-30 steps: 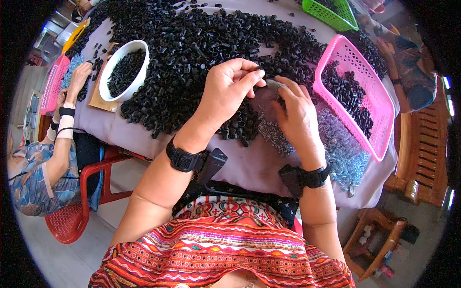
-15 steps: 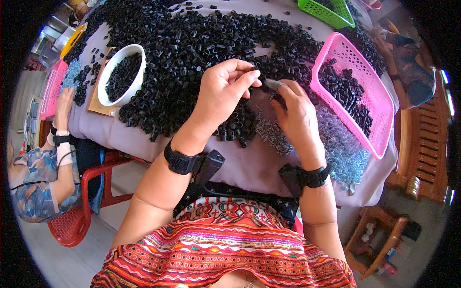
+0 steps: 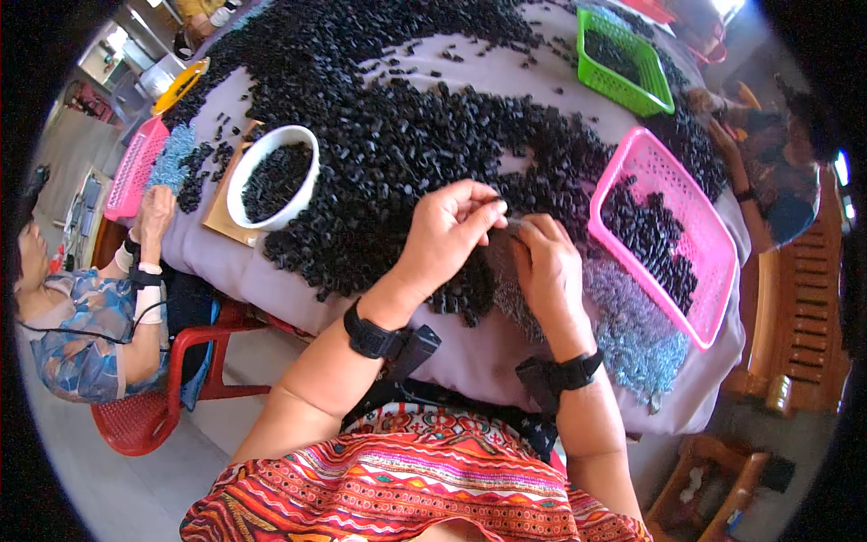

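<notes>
Our right hand has bunched its fingers (holding what, we cannot tell) near the black part our left hand pinches, so both are busy.

A red plastic armchair stands on smooth pale grey floor at eight o'clock; brown slatted wooden furniture at three; bright white light at ten.
</notes>
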The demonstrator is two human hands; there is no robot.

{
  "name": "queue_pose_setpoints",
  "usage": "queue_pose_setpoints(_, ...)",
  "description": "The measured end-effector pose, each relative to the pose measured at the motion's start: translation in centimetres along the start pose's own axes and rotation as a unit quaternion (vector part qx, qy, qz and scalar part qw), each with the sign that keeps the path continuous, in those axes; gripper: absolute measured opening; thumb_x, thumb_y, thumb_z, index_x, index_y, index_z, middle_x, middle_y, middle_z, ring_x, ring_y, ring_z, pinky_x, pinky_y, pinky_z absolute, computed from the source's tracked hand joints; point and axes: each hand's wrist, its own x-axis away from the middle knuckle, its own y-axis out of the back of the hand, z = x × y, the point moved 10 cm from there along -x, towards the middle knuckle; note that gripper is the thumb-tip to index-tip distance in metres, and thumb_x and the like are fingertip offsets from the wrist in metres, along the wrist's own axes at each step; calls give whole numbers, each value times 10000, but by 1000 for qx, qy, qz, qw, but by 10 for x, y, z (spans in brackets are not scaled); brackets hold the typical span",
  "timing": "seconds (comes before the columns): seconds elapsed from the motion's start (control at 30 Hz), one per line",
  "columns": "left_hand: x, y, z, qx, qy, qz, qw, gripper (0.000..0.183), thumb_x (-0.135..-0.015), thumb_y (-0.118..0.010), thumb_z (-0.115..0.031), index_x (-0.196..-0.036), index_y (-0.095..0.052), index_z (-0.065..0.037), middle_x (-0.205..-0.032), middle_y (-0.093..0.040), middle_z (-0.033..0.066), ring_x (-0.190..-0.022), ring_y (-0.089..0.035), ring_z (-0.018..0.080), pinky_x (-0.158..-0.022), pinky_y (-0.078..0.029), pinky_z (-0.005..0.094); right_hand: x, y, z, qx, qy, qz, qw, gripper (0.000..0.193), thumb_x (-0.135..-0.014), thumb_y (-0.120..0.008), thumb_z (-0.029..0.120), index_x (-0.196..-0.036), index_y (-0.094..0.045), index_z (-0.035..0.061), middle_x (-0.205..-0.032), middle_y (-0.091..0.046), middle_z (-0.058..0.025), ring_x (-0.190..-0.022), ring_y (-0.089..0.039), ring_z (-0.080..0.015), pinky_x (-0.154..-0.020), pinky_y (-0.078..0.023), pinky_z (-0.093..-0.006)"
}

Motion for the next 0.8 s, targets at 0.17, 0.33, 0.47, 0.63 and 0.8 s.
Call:
queue_pose_setpoints(0.17,-1,3,3,-3,4,-1,1000,139,-966,-656,-92,-1061,-659,10,-860,-724,55,-672,-602,49,-607,-488,202,0,-2,3,28,-25,27,999,136,-810,-678,67,-942,-655,47,-881,-606,-124,-838,-608,-352,-711,-516,-445)
queue_pose_setpoints(0.33,-2,7,-1,-16,0,-18,1000,137,-969,-649,-82,-1066,-656,16,-871,-725,59,-704,-627,52,-608,-498,205,-2,-1,11,55,-15,24,998,161,-767,-702,52,-915,-638,45,-871,-601,-116,-842,-583,-341,-723,-501,-437)
queue_pose_setpoints(0.47,-2,7,2,-38,-9,-17,999,147,-973,-642,-80,-1079,-655,21,-888,-728,59,-713,-635,52,-614,-505,206,-1,-6,4,68,-23,34,997,219,-744,-728,66,-938,-628,52,-905,-598,-116,-905,-569,-343,-783,-483,-458)
queue_pose_setpoints(0.63,0,-2,-6,-47,-29,8,998,153,-965,-658,-102,-1051,-655,25,-861,-720,48,-675,-611,46,-618,-511,211,1,-6,2,71,-15,46,996,248,-737,-733,76,-955,-615,56,-911,-593,-115,-924,-567,-346,-798,-471,-461)
queue_pose_setpoints(0.8,3,-9,-11,-47,-55,12,997,154,-954,-668,-102,-1043,-663,23,-846,-718,44,-674,-615,52,-620,-520,221,-1,-7,-5,72,-18,38,996,282,-718,-735,68,-975,-619,52,-918,-599,-116,-928,-570,-350,-806,-472,-462)
